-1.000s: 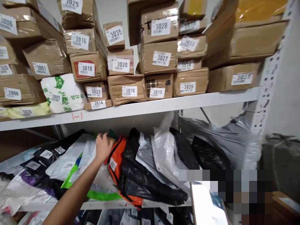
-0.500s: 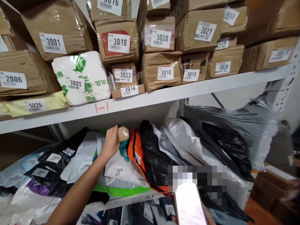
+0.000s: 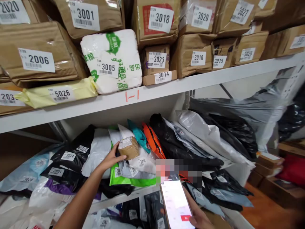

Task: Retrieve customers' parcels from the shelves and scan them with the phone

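Note:
My left hand (image 3: 113, 157) is closed around the left end of a small brown cardboard box (image 3: 132, 152), which has a white printed label on its upper side. The box is above the bags on the lower shelf, just over a white bag (image 3: 144, 166) labelled 3014. In my right hand (image 3: 199, 213) is a smartphone (image 3: 176, 203) with its lit screen towards me. My right thumb lies on the lower right of the screen, by a red button. A blurred patch hides what is just above the phone.
An upper shelf (image 3: 162, 87) marked 1-1 carries numbered cardboard boxes, a white-and-green package (image 3: 111, 62) and a yellow parcel (image 3: 59, 93). Plastic mailing bags lean in a row on the lower shelf, among them an orange one (image 3: 152, 140). Boxes (image 3: 269, 163) stand at the right.
The small box has turned so its label faces up, and my left hand has brought it slightly lower and right. The phone has moved left, with its screen now readable in part. The view has shifted.

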`<state>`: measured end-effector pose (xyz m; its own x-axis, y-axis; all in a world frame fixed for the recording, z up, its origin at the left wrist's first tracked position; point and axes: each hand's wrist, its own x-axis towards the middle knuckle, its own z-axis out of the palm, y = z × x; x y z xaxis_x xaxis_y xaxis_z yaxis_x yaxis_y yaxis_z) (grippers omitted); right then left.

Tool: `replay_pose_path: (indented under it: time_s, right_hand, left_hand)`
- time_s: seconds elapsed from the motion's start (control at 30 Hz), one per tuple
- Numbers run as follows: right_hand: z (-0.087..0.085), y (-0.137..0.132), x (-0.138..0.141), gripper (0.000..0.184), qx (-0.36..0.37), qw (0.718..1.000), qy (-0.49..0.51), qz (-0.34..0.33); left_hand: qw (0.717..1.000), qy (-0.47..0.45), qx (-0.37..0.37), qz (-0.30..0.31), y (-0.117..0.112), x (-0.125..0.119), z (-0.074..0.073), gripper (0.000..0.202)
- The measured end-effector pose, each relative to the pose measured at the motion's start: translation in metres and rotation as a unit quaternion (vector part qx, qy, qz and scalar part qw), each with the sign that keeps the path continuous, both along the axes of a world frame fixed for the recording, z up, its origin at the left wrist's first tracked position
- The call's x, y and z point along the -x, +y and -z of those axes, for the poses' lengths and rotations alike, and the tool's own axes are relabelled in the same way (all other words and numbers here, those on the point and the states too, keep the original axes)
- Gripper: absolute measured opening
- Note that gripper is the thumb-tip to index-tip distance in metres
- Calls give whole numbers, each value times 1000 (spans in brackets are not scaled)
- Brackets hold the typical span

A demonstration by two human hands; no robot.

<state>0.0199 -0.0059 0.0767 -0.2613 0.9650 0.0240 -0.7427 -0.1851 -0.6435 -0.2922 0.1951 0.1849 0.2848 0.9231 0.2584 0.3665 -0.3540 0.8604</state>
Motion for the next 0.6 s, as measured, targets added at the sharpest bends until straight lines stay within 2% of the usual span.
replay_pose_path:
  time_s: [0.17,0.3,0.4,0.5,0.6]
  right_hand:
    - [-11,3,19,132,-60,995,-47,-61]
    - [-24,8,36,131,-73,993,-32,-83]
    - [-32,17,52,124,-104,988,-23,-111]
    - [-41,27,67,111,-126,985,10,-119]
    - [-55,35,80,96,-144,983,22,-109]
  left_hand:
    - [995,-96,-10,24,12,-26,2,107]
    - [992,-81,-61,69,18,-25,7,110]
    - [987,-100,-72,101,24,-24,13,113]
    - [984,-122,-109,73,26,-28,20,119]
    - [981,-94,-161,42,22,-31,26,126]
